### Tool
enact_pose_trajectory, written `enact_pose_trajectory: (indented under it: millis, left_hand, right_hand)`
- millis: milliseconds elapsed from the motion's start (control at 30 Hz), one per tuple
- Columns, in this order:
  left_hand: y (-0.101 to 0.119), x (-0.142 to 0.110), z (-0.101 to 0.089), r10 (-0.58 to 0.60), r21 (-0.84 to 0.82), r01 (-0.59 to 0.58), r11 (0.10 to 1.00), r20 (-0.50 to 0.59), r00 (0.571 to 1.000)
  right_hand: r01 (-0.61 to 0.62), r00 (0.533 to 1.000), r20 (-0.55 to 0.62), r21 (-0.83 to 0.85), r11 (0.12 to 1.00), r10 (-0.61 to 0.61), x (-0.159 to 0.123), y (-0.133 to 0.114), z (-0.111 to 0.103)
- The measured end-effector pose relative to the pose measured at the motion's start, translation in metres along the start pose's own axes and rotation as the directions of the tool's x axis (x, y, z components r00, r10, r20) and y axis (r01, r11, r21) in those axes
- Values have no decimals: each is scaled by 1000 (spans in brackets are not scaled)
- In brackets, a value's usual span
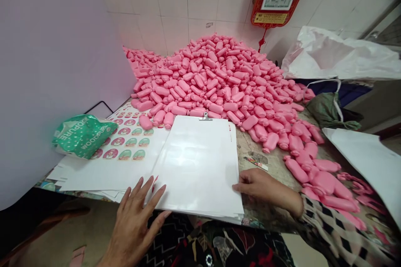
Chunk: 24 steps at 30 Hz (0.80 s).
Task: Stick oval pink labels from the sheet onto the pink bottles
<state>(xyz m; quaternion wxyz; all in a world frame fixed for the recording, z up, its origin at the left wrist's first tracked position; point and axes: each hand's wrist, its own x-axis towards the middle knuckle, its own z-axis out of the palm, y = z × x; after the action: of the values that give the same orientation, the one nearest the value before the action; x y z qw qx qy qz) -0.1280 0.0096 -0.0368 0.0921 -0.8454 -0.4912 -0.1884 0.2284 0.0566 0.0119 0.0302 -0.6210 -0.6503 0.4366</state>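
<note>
A stack of glossy white sheets (200,162), held at the top by a metal clip (205,117), lies on the table in front of me. My left hand (136,217) rests flat on the stack's near left corner with fingers spread, open. At the stack's right edge, my right hand (261,185) touches the sheets with curled fingers; whether it grips anything I cannot tell. Behind the stack rises a big heap of small pink plastic bottles (219,79).
Sticker sheets with round red and green labels (130,137) lie left of the stack, under a green plastic pack (82,134). More pink bottles (316,175) trail along the right. White bags (338,54) and a dark green bag (328,110) sit at the right; a white sheet (366,162) overhangs there.
</note>
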Motion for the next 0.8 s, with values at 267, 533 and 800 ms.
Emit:
enact_pose_trajectory:
  millis: [267,533,800]
  left_hand:
    - [32,12,9,45,-80,-52,995,-80,996]
    - [19,12,8,38,-55,-40,998,-43,998]
    - [1,12,4,166,130,-182,975,125,978]
  right_hand:
    - [204,873,-352,-367,908,-338,78,-37,-62]
    - [129,789,-477,-488,863,-387,189,-62,-94]
    - [127,797,-458,-510,851,-394,213,-69,-84]
